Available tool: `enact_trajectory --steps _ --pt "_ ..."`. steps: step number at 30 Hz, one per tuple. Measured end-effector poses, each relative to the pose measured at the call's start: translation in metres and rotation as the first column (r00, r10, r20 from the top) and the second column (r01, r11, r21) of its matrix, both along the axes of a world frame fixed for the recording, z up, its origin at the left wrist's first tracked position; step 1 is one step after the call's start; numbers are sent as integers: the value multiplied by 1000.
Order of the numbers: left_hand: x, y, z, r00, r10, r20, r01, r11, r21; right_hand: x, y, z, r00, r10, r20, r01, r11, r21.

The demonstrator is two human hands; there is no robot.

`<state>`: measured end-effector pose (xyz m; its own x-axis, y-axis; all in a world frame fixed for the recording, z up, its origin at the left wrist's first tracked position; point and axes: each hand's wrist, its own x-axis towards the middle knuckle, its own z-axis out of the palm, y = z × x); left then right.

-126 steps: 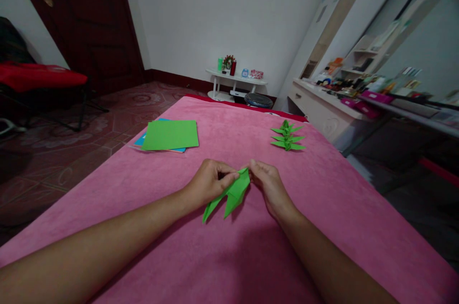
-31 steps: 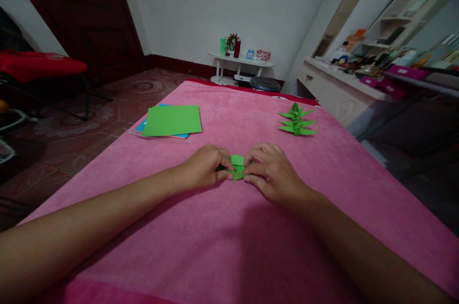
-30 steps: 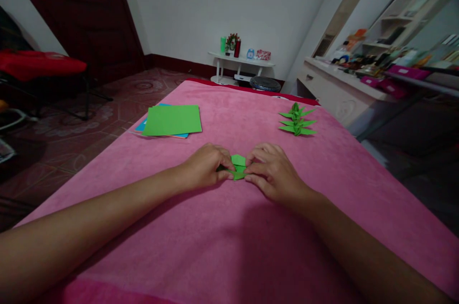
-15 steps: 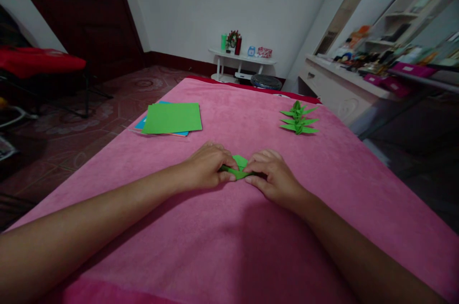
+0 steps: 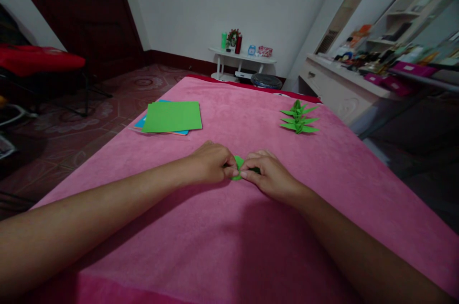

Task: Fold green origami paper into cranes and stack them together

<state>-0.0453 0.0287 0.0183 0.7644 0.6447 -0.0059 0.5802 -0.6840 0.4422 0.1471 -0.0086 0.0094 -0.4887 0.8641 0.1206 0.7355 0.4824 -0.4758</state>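
Observation:
A small piece of folded green paper (image 5: 238, 162) lies on the pink cloth at the middle of the head view, mostly covered by my fingers. My left hand (image 5: 214, 162) pinches it from the left, thumb and forefinger together. From the right, my right hand (image 5: 264, 171) grips its other side between thumb and fingers. The two sets of fingertips almost meet over the paper. Farther off to the right stand spiky green folded-paper pieces (image 5: 299, 120) in a row. A stack of paper sheets, green on top (image 5: 174, 116) with blue beneath, rests at the far left.
The pink cloth (image 5: 215, 246) covers the surface under my hands. Beyond its far edge is a small white table (image 5: 247, 57) with bottles and a clock. A cluttered white dresser (image 5: 344, 84) is at the right, and a red chair (image 5: 39, 59) at the left.
My fingertips have drawn closer together over the folded green paper, and less of it shows between them. The paper stack and the spiky folded pieces stay where they were.

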Motion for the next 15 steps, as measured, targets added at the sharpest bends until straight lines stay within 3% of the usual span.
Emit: enact_trajectory --steps 6,15 --pt "3 -1 3 990 135 50 -129 985 -112 -5 3 0 997 -67 -23 66 997 -50" --pt "6 4 1 990 141 21 -137 983 -121 -3 8 -2 988 -133 -73 117 975 -190"
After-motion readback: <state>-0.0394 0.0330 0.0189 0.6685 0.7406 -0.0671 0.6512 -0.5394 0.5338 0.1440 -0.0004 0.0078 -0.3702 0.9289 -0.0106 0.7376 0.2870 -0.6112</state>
